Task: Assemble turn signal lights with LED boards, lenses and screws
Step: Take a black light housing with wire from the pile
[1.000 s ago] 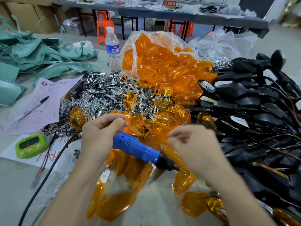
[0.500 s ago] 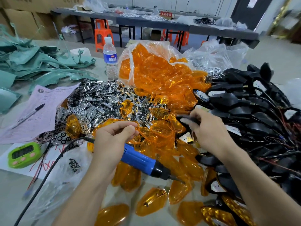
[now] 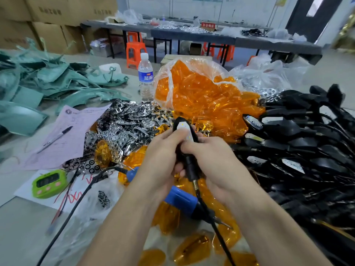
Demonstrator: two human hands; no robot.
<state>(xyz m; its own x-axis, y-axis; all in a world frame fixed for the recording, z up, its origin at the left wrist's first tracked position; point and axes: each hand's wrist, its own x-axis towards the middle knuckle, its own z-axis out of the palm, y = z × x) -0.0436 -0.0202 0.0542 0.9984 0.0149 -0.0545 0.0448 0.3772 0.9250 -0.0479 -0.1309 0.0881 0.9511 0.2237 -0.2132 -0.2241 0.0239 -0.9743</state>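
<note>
While both hands hold one black turn signal housing (image 3: 185, 146) in the middle of the frame, the job right now looks like getting it ready for a lens. To do it well, I think the open face with the white LED board (image 3: 183, 127) should point up and stay level, so a lens can sit flat on it.

Lowest in the frame, loose orange lenses (image 3: 192, 248) lie on the table. Just above them the blue electric screwdriver (image 3: 180, 200) rests under the wrists, and no hand holds it. The housing's black wire (image 3: 221, 239) hangs down past it.

Next comes the grip. The left hand (image 3: 159, 162) is closed around the left side of the housing, thumb on top near the board. The right hand (image 3: 217, 160) is closed on the right side and the stalk.

Farther up, shiny reflector pieces (image 3: 130, 121) lie to the left, a pile of black housings (image 3: 299, 143) to the right, and a bag of orange lenses (image 3: 199, 93) behind.
</note>
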